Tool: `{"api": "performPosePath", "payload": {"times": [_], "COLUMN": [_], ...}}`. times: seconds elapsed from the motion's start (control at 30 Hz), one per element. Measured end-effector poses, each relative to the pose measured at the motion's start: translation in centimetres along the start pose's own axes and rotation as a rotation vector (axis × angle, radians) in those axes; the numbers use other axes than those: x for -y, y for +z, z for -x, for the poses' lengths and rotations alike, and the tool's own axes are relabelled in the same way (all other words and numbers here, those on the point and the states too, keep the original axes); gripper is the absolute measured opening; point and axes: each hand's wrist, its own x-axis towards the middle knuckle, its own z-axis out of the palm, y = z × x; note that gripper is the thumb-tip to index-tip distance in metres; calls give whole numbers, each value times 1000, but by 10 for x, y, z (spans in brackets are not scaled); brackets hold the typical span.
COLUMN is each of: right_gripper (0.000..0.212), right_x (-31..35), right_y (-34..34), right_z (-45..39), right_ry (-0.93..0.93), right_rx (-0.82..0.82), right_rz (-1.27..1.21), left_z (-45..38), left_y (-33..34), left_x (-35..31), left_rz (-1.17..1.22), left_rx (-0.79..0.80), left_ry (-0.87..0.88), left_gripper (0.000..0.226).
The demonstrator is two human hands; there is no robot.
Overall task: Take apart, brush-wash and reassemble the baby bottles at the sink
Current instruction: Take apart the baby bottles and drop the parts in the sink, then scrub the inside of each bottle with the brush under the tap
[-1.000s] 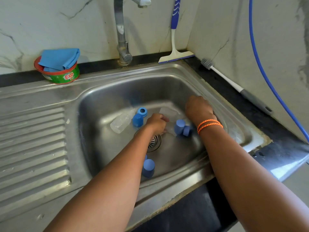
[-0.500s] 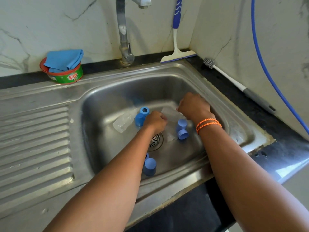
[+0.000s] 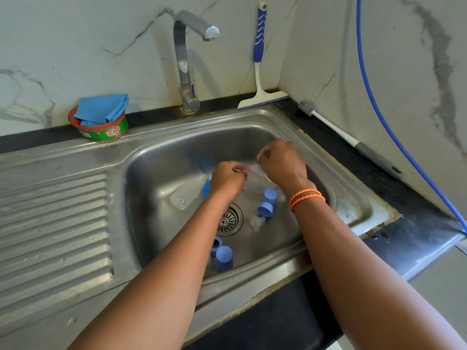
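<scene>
In the steel sink (image 3: 156,157) my left hand (image 3: 228,180) and right hand (image 3: 281,164) are both curled around the ends of a clear bottle (image 3: 255,178), held above the basin floor; it is faint and partly hidden. A second clear bottle (image 3: 185,194) with a blue collar (image 3: 206,190) lies on its side to the left. Two blue caps (image 3: 270,195) (image 3: 265,209) and a clear teat (image 3: 256,222) sit under my right wrist. Near the front wall stand another blue cap (image 3: 223,257) and a blue ring (image 3: 216,245). A bottle brush (image 3: 336,132) lies on the right counter.
The tap (image 3: 185,72) stands behind the basin, its spout off to the right. A green soap tub (image 3: 106,132) with a blue cloth (image 3: 101,108) sits at the back left. A squeegee (image 3: 260,72) leans in the corner. A blue hose (image 3: 379,109) hangs down the right wall. The ribbed drainboard (image 3: 50,223) lies left.
Both hands have risen from the basin floor with the clear bottle and drawn closer together. The two blue caps and the teat stay behind on the floor.
</scene>
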Motion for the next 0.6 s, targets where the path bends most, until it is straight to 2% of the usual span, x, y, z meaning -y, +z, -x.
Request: {"api": "performPosePath", "payload": {"times": [0.17,0.23,0.33,0.47,0.6], "right_gripper": [22,24,37,26,26], "right_x": [11,3,-17,-46,-59], "right_y": [-38,-50,-66,-68,-60], "right_z": [-7,-20,-42,-57,-58], "right_ry": [44,59,67,134,201], "right_rx": [-384,-463,-474,-363,-293], "right_rz": [-93,-85,51,324,485], "left_z": [5,4,0,-6,-9], "left_y": [-10,-13,-13,-13,-13], "left_x": [-21,-21,-16,-8,-9], "left_rz": [102,133,159,99,22], "left_rx": [13,21,16,24,-7], "left_ry": [67,64,48,22,33], "left_gripper": [22,20,19,19,20]}}
